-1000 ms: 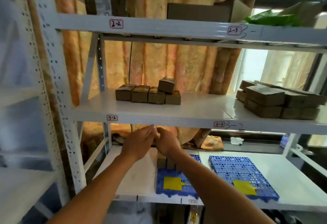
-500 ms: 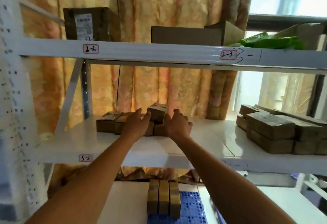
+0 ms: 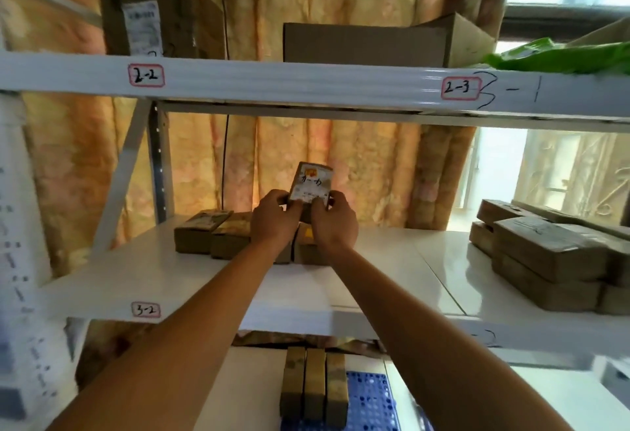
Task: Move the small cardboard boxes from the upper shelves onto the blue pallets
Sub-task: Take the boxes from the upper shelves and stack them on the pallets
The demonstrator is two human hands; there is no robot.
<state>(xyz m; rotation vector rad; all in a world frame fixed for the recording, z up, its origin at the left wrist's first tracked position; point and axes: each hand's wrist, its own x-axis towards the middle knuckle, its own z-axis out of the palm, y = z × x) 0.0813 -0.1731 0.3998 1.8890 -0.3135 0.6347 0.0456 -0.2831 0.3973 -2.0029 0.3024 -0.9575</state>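
Both hands hold one small cardboard box (image 3: 312, 182) with a white label, tilted up above the row on the middle shelf (image 3: 204, 280). My left hand (image 3: 274, 221) grips its left lower side and my right hand (image 3: 334, 222) grips its right lower side. Beneath them a row of small cardboard boxes (image 3: 213, 233) rests on the shelf, partly hidden by my hands. Far below, three small boxes (image 3: 315, 384) stand side by side on a blue pallet (image 3: 370, 403).
Larger flat cardboard boxes (image 3: 545, 256) are stacked at the right of the middle shelf. The top shelf beam (image 3: 306, 83) carries a dark box (image 3: 160, 20), a wide box (image 3: 375, 40) and a green bag (image 3: 562, 57). Curtains hang behind; a white upright (image 3: 20, 226) stands left.
My hands rose from the lower shelf to the middle one, closed round the top box of the row and lifted it, tilting it up. The view has tipped upward.
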